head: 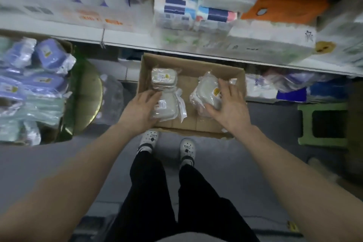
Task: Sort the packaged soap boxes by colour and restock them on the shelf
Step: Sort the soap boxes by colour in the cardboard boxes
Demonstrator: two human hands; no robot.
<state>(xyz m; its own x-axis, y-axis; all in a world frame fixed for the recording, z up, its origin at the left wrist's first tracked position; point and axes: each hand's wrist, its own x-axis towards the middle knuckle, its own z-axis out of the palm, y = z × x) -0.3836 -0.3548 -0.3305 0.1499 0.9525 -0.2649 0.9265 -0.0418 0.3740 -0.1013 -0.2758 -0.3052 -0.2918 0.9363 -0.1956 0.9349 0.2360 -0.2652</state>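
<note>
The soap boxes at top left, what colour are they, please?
Purple soap boxes, head view.

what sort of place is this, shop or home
Likely a shop aisle or stockroom: a white shelf stacked with wrapped tissue packs, a cardboard box of grey packaged soap boxes on the floor, and purple soap boxes heaped at left.
</note>
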